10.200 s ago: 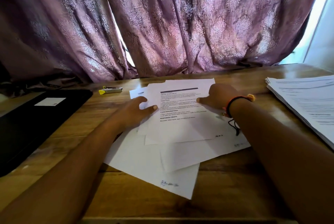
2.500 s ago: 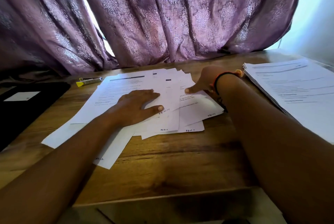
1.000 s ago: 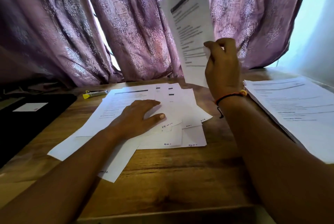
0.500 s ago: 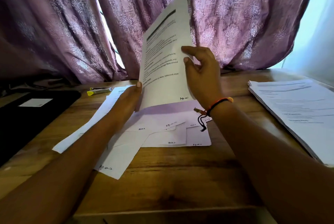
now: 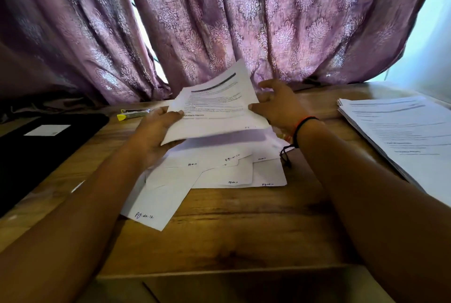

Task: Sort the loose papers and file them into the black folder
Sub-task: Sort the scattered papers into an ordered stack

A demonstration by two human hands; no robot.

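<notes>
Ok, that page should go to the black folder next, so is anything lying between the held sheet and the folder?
Nothing visible does. The left hand holds the sheet above the loose papers; only bare table separates it from the black folder. The yellow-tipped marker lies farther back, off that path.

Brightness: the room was dim, lit by daylight alone.
Source: daylight entered through the curtain gap at 11 o'clock and glared white at 2 o'clock.
Shadows: the raised sheet threw a soft shadow onto the papers beneath.
Blur: the right hand was slightly smeared.
Distortion: wide-angle stretching showed at 5 and 7 o'clock.
</notes>
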